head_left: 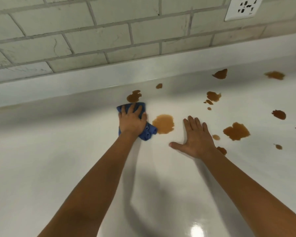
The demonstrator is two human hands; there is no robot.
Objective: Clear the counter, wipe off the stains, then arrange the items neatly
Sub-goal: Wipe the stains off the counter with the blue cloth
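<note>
Wiping step: left hand (132, 119) presses the blue cloth (144, 132) flat-fingered; right hand (197, 138) rests spread on the counter (58, 151). Next, sweep right over the brown stain (163, 124).

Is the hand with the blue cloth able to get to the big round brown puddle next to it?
Probably yes. The left hand presses the cloth right beside the round stain, with only bare counter between. The right hand lies flat on the stain's other side, out of the way.
</note>
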